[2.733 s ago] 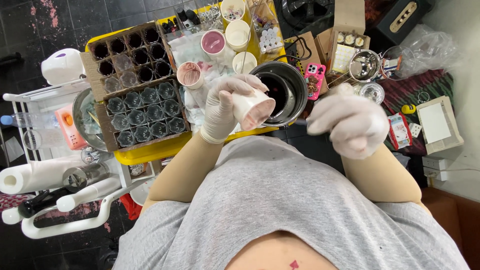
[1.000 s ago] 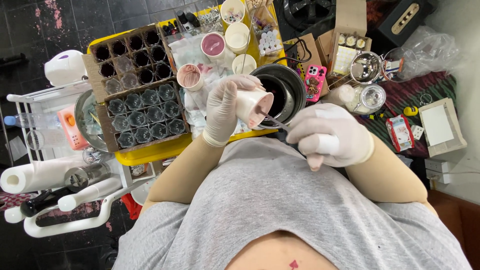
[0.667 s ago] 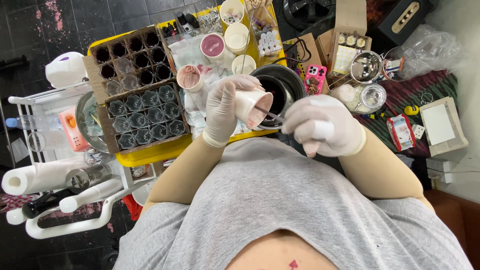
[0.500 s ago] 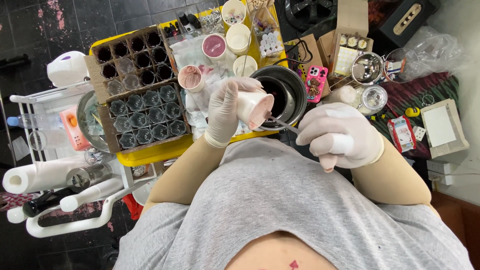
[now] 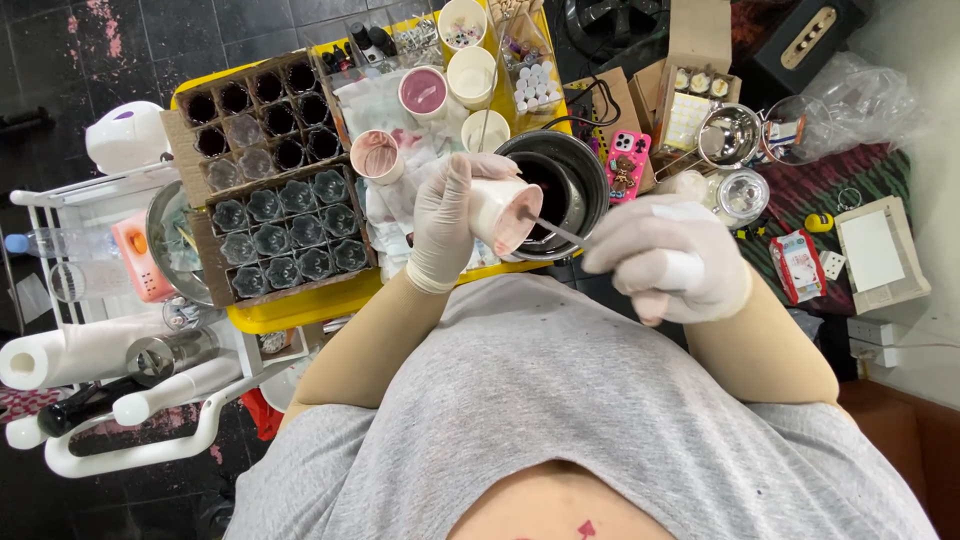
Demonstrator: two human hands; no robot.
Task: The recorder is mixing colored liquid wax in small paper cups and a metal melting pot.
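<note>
Since half a second earlier, the right hand [image 5: 668, 262] had been raised back toward the cup, so that the thin stick [image 5: 560, 233] again reached into its mouth. A yellow tray [image 5: 300, 305] on the worktop was crowded with a cardboard box of dark glass jars [image 5: 285, 240], and a round black pot [image 5: 555, 190] was set at its right end. Just in front of that pot, the small white paper cup [image 5: 500, 212] was gripped by the gloved left hand [image 5: 445, 220], fingers clamped round it, its pink-stained opening tilted to the right. The stick was pinched in the closed, gloved right hand. Three more pink-stained cups [image 5: 423, 92] were seen behind, and a pink phone [image 5: 627, 162] beside the pot.
</note>
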